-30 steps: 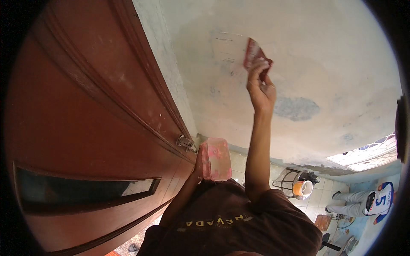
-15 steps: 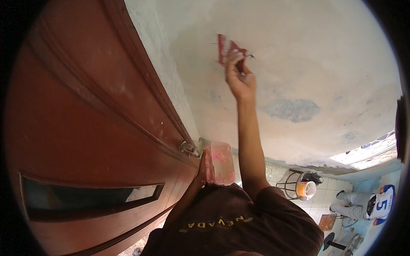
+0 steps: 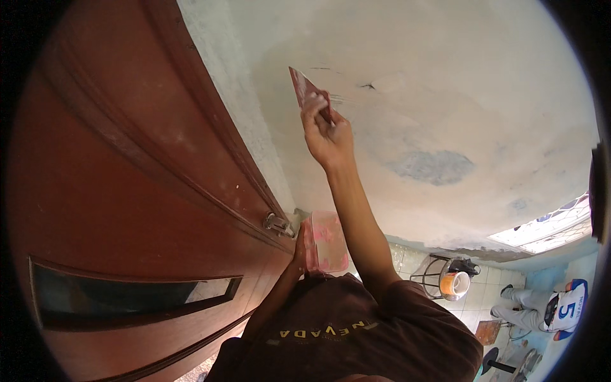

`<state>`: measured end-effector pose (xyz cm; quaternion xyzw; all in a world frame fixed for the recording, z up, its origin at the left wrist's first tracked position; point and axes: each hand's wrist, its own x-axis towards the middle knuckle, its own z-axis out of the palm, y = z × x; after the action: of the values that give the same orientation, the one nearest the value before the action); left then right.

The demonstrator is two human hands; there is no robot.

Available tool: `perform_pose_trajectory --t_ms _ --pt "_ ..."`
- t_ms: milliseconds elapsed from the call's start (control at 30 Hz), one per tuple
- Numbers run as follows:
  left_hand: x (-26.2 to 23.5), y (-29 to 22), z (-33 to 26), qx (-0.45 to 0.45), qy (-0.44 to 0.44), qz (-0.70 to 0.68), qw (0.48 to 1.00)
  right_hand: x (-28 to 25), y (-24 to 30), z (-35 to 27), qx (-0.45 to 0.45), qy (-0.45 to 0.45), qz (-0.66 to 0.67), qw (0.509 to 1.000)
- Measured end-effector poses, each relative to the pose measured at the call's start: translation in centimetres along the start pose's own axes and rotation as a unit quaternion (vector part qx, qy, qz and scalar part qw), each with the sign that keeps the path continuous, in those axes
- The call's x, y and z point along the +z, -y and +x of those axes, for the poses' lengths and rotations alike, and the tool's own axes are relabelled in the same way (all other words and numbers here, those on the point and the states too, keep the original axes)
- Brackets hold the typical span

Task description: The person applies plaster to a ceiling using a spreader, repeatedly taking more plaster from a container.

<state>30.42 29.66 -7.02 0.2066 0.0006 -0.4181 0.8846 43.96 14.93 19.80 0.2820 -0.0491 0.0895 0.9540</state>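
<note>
The person wears a dark brown shirt [image 3: 382,331]. Directly in front of it, a translucent, pink-stained container [image 3: 331,245] is supported at its left side by the left hand [image 3: 300,245]. That hand appears closed on the container wall; its fingers are largely hidden. The container's interior looks pale, but its contents cannot be identified.

The right arm is extended forward and up. The right hand [image 3: 326,135] grips a dark red, flat spreader [image 3: 303,88] between thumb and fingers, with pale residue on the blade. The spreader is at the upper left area of the wall [image 3: 509,83], near the door-side corner. Full edge contact cannot be confirmed.

Thin dark lines and a small dark crack-like mark [image 3: 368,85] lie to the right of the blade; a grey patch [image 3: 436,167] lies lower right. The brown door [image 3: 127,165] stands to the left.

The step in hand is judged to be smoothing the wall surface with the spreader. The next pass would call for an even blade angle, light pressure over the marked area, and clearance from the corner, with the container held level.

Farther right, a stool [image 3: 434,274] carries an orange and white tub [image 3: 455,284]. Beyond it stands another person [image 3: 541,309].
</note>
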Motion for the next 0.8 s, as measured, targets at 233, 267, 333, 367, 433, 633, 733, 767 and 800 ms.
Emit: perform_pose_trajectory --t_ms 233,267,333,367,433,633,733,767,800 --pt "-5.0 1.5 2.0 -0.061 0.04 -0.057 0.996 6.3 7.8 -5.8 -0.02 0.062 0.121 0.991" --pt "-4.2 1.6 1.7 -0.074 0.033 -0.083 0.993 7.3 7.8 -8.3 -0.028 0.084 0.138 0.986" --pt "-2.9 1.8 1.7 -0.047 0.022 -0.011 0.999 7.6 7.4 -12.1 -0.085 0.137 0.077 0.984" --pt "-2.3 1.7 1.8 -0.034 0.017 0.026 0.999 7.6 7.2 -13.6 -0.114 0.164 0.047 0.979" --pt "-1.3 1.5 1.9 -0.006 0.004 0.099 0.995 6.6 7.3 -14.5 -0.189 0.189 -0.029 0.963" --pt "-2.2 1.8 1.8 -0.019 -0.038 0.048 0.998 -1.8 2.7 -3.8 -0.02 -0.006 -0.084 0.996" --pt "-0.7 2.0 1.7 -0.04 -0.04 0.014 0.998 -2.7 4.2 0.8 -0.038 0.0 -0.051 0.998" --pt "-0.2 2.0 1.6 -0.041 -0.03 0.003 0.999 -2.3 5.7 1.1 -0.044 0.045 -0.023 0.998" --pt "-0.7 2.1 1.5 -0.047 -0.024 -0.001 0.999 -1.9 6.9 0.7 -0.048 0.088 0.008 0.995"
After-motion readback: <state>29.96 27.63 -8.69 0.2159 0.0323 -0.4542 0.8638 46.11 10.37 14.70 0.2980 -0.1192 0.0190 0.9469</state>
